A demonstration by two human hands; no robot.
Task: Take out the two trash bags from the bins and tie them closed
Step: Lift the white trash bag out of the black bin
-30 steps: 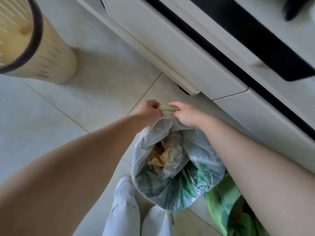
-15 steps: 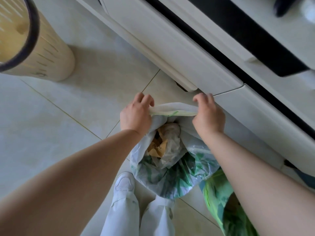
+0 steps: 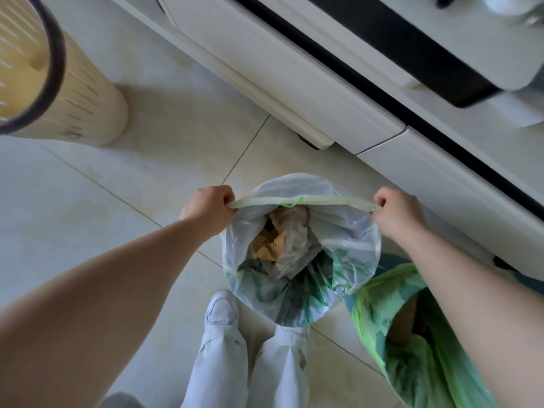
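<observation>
A translucent white trash bag [image 3: 350, 245] with green print hangs open in front of me, above the floor, with brown paper and crumpled plastic inside. Its pale green drawstring [image 3: 321, 200] is stretched taut across the bag's mouth. My left hand [image 3: 209, 206] is shut on the string's left end and my right hand [image 3: 396, 212] on its right end. A second, green trash bag [image 3: 412, 363] stands open at the lower right, partly hidden by my right forearm.
A beige bin [image 3: 73, 107] with a dark rim stands on the tiled floor at the upper left. White cabinet fronts [image 3: 294, 72] run diagonally along the right. My white shoes and trouser legs [image 3: 220, 348] are directly below the bag.
My hands were close together at the bag's rim; they have moved apart, left and right, pulling the drawstring out into a straight taut line. The bag's mouth has spread wider.
</observation>
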